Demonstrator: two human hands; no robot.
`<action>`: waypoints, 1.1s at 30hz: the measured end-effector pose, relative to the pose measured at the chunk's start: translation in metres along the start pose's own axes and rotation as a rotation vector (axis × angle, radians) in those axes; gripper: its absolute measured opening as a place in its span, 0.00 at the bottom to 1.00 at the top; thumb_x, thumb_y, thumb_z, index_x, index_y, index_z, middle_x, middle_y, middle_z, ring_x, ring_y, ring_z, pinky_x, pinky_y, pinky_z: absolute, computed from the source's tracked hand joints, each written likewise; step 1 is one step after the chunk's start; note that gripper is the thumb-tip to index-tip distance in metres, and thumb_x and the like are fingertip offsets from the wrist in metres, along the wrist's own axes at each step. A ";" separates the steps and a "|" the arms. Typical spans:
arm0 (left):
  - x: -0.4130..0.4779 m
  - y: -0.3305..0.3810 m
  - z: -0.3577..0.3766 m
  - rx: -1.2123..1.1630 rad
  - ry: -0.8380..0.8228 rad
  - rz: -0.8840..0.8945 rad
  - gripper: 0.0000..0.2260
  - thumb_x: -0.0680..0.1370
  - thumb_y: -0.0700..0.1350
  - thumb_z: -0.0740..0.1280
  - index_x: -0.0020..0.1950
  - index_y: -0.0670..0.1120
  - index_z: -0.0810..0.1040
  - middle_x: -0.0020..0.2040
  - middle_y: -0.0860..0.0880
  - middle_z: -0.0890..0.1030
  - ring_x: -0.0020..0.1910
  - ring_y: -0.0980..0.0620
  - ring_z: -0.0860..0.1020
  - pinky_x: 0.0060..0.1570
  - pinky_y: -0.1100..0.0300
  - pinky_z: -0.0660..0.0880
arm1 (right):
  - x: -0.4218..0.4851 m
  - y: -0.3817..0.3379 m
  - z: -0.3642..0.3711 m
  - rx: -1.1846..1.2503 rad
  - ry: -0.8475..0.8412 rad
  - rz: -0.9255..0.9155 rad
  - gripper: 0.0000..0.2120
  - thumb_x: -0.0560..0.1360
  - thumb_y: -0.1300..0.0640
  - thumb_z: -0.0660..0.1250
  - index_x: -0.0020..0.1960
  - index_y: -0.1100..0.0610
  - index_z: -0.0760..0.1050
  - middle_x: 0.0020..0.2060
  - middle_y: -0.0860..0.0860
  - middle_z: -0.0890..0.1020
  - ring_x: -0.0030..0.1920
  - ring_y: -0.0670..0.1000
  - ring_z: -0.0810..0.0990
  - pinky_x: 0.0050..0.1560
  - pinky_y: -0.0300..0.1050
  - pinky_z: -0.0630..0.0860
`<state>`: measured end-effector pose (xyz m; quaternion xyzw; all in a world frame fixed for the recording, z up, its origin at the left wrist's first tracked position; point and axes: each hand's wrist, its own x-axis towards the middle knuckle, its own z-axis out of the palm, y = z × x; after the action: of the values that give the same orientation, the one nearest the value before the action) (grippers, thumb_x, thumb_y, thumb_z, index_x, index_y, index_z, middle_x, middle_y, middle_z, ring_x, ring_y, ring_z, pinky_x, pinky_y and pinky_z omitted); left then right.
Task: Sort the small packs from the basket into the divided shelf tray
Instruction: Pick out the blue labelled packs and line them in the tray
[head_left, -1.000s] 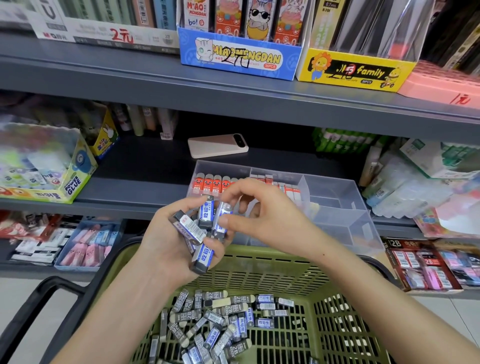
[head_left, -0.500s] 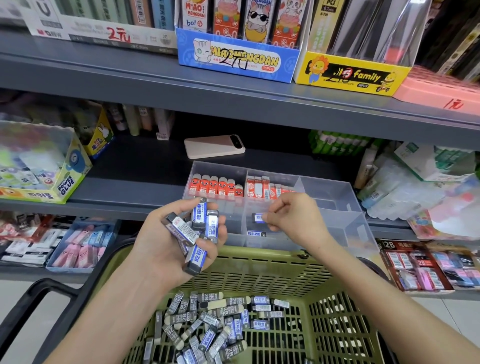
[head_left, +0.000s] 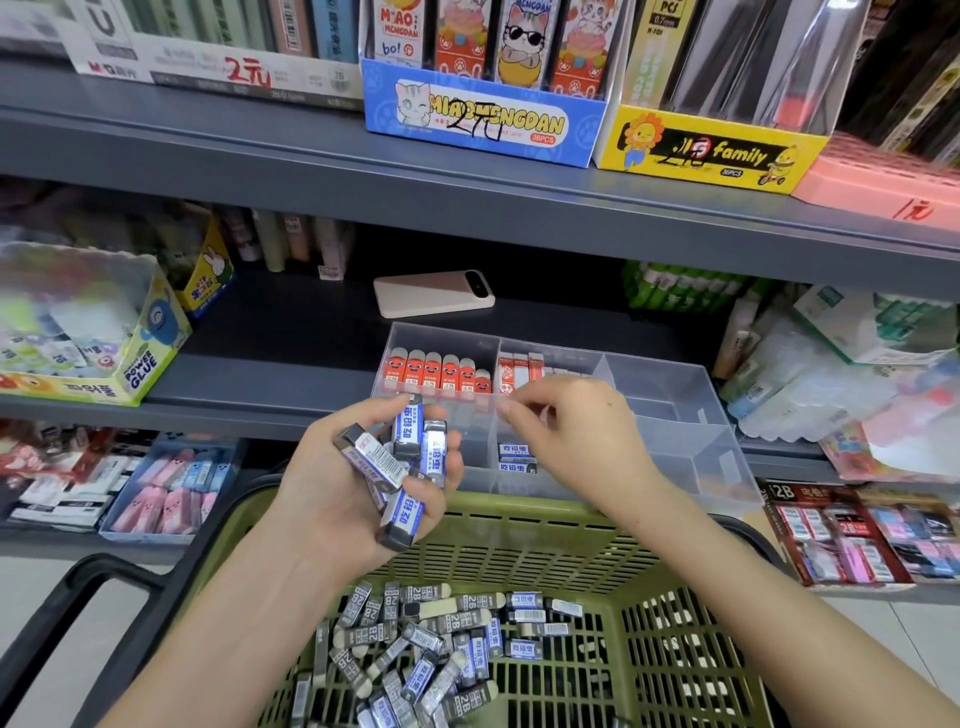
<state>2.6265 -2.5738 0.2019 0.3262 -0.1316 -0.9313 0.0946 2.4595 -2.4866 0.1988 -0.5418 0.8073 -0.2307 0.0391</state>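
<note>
above the green basket of small packs, the left hand grips a fistful of them; the right hand, fingers loosely curled and empty, hovers over the divided shelf tray.

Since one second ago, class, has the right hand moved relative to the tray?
Yes: right hand moved rightward along the tray, away from the packs in the left hand.

Basket of loose packs before the divided tray on the shelf, a slim device behind the tray
</note>
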 end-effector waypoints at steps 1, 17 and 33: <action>0.000 0.000 0.000 0.007 -0.006 -0.003 0.11 0.71 0.47 0.67 0.44 0.39 0.81 0.41 0.41 0.78 0.33 0.47 0.77 0.20 0.64 0.70 | -0.003 -0.009 -0.004 0.206 0.011 -0.023 0.11 0.76 0.47 0.63 0.43 0.50 0.81 0.33 0.43 0.79 0.36 0.44 0.75 0.35 0.37 0.69; -0.002 0.000 0.001 0.091 -0.046 -0.023 0.17 0.59 0.45 0.74 0.43 0.37 0.83 0.40 0.39 0.79 0.31 0.44 0.77 0.20 0.66 0.68 | 0.014 -0.013 -0.034 1.035 -0.173 0.198 0.10 0.69 0.71 0.70 0.45 0.58 0.76 0.30 0.51 0.78 0.26 0.48 0.71 0.28 0.37 0.70; 0.002 0.000 -0.005 0.061 -0.055 0.007 0.17 0.58 0.44 0.74 0.44 0.38 0.83 0.40 0.39 0.80 0.31 0.44 0.77 0.19 0.64 0.69 | 0.008 0.037 0.006 0.043 -0.066 0.236 0.08 0.67 0.60 0.75 0.37 0.58 0.76 0.34 0.51 0.80 0.39 0.54 0.80 0.43 0.46 0.76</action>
<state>2.6277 -2.5751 0.1968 0.3028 -0.1637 -0.9351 0.0844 2.4266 -2.4842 0.1801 -0.4493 0.8587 -0.2236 0.1041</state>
